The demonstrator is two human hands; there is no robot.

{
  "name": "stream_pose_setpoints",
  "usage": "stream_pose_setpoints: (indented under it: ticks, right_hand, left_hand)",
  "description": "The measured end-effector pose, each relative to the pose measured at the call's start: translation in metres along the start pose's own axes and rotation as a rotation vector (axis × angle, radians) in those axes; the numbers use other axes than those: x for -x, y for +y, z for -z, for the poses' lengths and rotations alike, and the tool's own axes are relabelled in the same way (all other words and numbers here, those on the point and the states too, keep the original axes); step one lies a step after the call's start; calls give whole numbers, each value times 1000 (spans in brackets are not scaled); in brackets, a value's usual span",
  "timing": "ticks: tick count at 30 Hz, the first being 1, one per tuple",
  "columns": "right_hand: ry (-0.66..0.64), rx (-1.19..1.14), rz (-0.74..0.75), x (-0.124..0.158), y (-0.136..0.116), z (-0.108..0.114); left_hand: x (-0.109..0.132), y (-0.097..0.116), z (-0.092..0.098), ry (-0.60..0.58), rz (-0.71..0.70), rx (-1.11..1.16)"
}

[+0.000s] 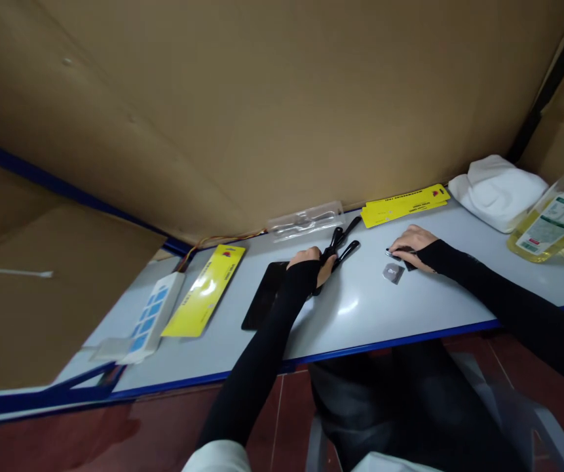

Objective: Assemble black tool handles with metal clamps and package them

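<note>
My left hand (311, 261) is closed around a black tool (343, 241) with two long handles, like pliers or scissors, resting on the white table (360, 308). My right hand (412, 244) lies palm down on the table with its fingers pressed on a small dark and silver piece (394, 252). A small grey metal piece (392, 273) lies just in front of that hand. Both arms wear black sleeves.
A black flat card (264, 296) lies left of my left hand. Yellow cards (206, 291) (404, 204), a clear plastic blister (306, 221), a white-and-blue power strip (151, 316), a white cloth (498, 190) and a bottle of yellow liquid (554, 219) sit around. Cardboard walls (262, 98) rise behind.
</note>
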State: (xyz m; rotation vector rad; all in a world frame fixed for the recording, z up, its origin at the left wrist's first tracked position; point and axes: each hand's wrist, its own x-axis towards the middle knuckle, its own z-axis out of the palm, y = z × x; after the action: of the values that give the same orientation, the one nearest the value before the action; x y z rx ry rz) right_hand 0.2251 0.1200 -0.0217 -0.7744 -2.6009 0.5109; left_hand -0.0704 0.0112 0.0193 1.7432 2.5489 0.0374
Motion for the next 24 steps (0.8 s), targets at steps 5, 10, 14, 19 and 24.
stream_pose_setpoints:
  ticks: [5, 10, 14, 19, 24]
  right_hand:
    - [89, 19, -35, -1, 12, -3]
    - [131, 28, 19, 5, -9, 5]
    - [-100, 25, 89, 8, -24, 6]
    - [-233, 0, 44, 6, -25, 4]
    - [-282, 8, -16, 5, -29, 4]
  left_hand:
    - [-8, 10, -2, 6, -4, 21]
    - [-11, 1, -4, 100, 24, 335]
    - [-10, 6, -11, 80, 15, 1040]
    - [6, 31, -20, -321, -70, 1570]
    - [19, 49, -23, -511, 0, 1580]
